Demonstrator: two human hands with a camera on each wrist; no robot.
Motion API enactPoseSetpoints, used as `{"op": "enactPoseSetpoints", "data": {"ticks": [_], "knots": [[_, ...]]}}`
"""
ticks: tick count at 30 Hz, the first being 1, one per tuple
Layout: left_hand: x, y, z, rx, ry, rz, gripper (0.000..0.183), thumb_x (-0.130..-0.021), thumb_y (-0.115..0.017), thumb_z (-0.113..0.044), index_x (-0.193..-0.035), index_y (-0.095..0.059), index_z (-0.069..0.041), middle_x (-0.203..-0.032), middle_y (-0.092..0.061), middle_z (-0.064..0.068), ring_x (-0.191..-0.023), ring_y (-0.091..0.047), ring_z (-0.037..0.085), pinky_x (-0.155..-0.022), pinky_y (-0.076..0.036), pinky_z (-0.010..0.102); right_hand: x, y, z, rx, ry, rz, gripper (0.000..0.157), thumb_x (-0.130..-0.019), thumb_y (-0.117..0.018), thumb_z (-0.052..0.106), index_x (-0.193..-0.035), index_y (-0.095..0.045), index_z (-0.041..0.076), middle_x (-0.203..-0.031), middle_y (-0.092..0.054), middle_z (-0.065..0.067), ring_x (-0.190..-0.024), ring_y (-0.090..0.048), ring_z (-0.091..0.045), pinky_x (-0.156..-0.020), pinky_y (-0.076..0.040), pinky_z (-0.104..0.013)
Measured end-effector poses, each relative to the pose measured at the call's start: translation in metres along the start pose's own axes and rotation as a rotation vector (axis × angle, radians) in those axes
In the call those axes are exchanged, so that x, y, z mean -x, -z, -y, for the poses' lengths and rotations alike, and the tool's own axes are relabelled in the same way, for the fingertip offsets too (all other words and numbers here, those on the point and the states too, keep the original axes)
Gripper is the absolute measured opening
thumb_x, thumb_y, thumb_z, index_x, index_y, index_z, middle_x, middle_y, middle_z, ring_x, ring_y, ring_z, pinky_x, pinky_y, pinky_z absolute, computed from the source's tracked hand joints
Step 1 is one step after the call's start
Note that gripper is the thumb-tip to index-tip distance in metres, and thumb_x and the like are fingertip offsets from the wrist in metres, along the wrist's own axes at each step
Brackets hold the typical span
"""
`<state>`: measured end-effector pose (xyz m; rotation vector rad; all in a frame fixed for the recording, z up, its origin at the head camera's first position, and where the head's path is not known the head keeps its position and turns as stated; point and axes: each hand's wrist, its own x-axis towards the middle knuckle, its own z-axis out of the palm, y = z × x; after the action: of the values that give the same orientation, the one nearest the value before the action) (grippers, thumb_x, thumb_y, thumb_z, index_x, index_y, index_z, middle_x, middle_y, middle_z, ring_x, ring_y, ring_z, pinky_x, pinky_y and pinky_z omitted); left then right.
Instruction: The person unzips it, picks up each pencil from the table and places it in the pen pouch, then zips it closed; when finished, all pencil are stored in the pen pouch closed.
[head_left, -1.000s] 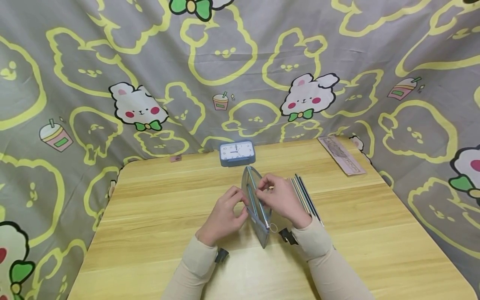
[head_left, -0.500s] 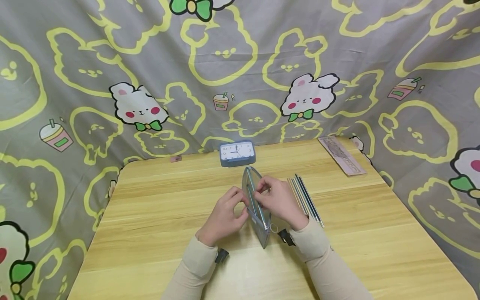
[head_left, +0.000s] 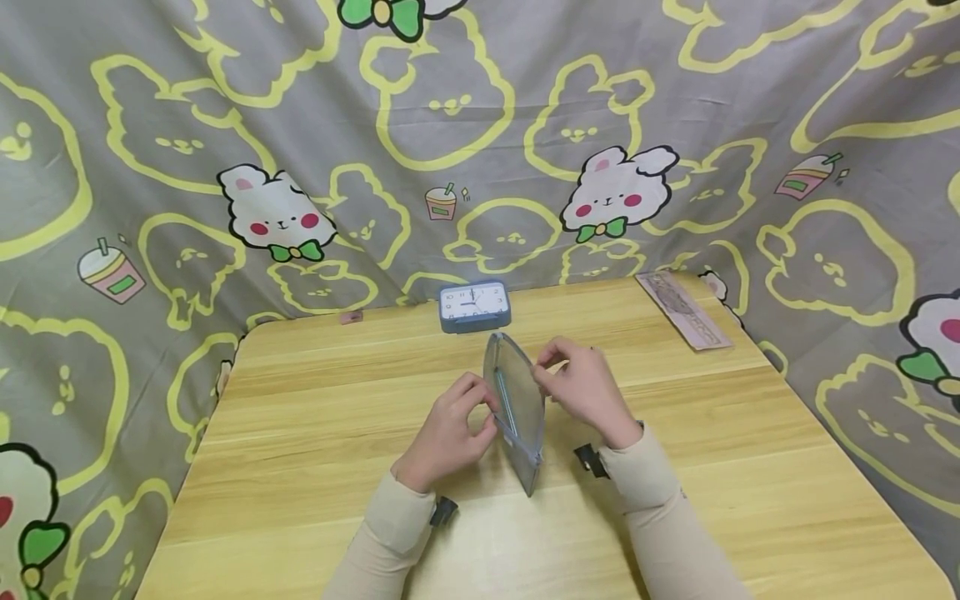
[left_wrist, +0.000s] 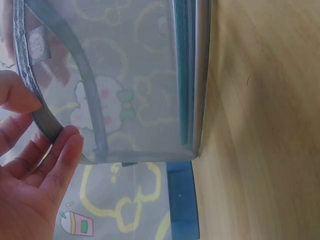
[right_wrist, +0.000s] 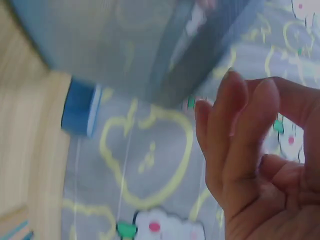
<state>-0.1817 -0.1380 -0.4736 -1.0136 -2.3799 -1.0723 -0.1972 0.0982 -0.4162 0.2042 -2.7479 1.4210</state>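
A grey, see-through mesh zipper pouch (head_left: 527, 404) stands upright on its side with its mouth spread. My left hand (head_left: 450, 429) pinches the left rim between thumb and fingers; the left wrist view shows this grip on the grey edging (left_wrist: 47, 122). Inside lie thin teal pencil-like sticks (left_wrist: 184, 75), along the pouch's bottom. Beside the right rim, my right hand (head_left: 585, 387) has loosely bent fingers. In the right wrist view those fingers (right_wrist: 240, 135) hold nothing, and the blurred pouch is near the fingertips. Stick ends (right_wrist: 17, 231) show on the table; my right hand and sleeve hide them from above.
A blue alarm clock (head_left: 474, 307) stands behind the pouch by the curtain (head_left: 465, 117). At the back right of the wooden table (head_left: 315, 417) lies a flat pink packet (head_left: 684, 312). A small pinkish tag (head_left: 351, 317) is at the back left edge.
The right hand has drawn out of the pouch mouth, rightward and slightly up. The stick it held across the opening has dropped inside. My left hand stays on the rim.
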Motion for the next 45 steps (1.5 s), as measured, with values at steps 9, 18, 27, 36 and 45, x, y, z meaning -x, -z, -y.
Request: {"op": "enactPoseSetpoints", "data": {"ticks": [9, 18, 27, 36, 45], "knots": [[0.001, 0.0, -0.001, 0.012, 0.016, 0.008, 0.019, -0.082, -0.069, 0.003, -0.094, -0.063, -0.011, -0.104, -0.061, 0.001, -0.096, -0.064, 0.017, -0.083, -0.062, 0.035, -0.012, 0.05, -0.064, 0.253, 0.048, 0.079, 0.016, -0.097, -0.072, 0.023, -0.105, -0.071, 0.01, -0.098, -0.076, -0.006, -0.078, -0.066, -0.015, -0.073, -0.053, -0.036], [0.001, 0.001, -0.002, 0.003, 0.04, 0.017, 0.02, -0.083, -0.07, 0.003, -0.094, -0.063, -0.012, -0.105, -0.061, 0.0, -0.098, -0.064, 0.015, -0.085, -0.059, 0.027, -0.015, 0.069, -0.101, 0.359, -0.041, 0.146, 0.021, -0.097, -0.07, 0.018, -0.112, -0.068, 0.003, -0.104, -0.074, -0.013, -0.089, -0.067, -0.027, -0.077, -0.053, -0.042], [0.001, 0.002, -0.002, 0.008, 0.043, 0.016, 0.02, -0.083, -0.07, 0.003, -0.095, -0.063, -0.012, -0.105, -0.06, 0.0, -0.097, -0.065, 0.017, -0.085, -0.06, 0.027, -0.017, 0.062, -0.124, 0.426, -0.163, 0.269, 0.017, -0.103, -0.061, 0.02, -0.103, -0.06, 0.003, -0.1, -0.07, -0.016, -0.085, -0.064, -0.028, -0.077, -0.055, -0.047], [-0.001, 0.003, -0.002, 0.01, 0.034, 0.01, 0.02, -0.082, -0.069, 0.003, -0.095, -0.063, -0.012, -0.105, -0.06, 0.0, -0.098, -0.065, 0.017, -0.086, -0.06, 0.027, -0.024, 0.051, -0.122, 0.451, -0.108, 0.248, 0.008, -0.096, -0.059, 0.013, -0.096, -0.058, 0.005, -0.079, -0.061, -0.006, -0.07, -0.055, -0.022, -0.064, -0.044, -0.034], [0.0, 0.002, -0.002, 0.003, 0.025, 0.017, 0.019, -0.083, -0.07, 0.003, -0.095, -0.064, -0.011, -0.104, -0.061, 0.0, -0.097, -0.064, 0.017, -0.085, -0.059, 0.026, -0.021, 0.046, -0.123, 0.485, -0.133, 0.248, 0.009, -0.085, -0.059, 0.002, -0.092, -0.059, 0.006, -0.078, -0.06, -0.007, -0.07, -0.056, -0.024, -0.063, -0.045, -0.036]]}}
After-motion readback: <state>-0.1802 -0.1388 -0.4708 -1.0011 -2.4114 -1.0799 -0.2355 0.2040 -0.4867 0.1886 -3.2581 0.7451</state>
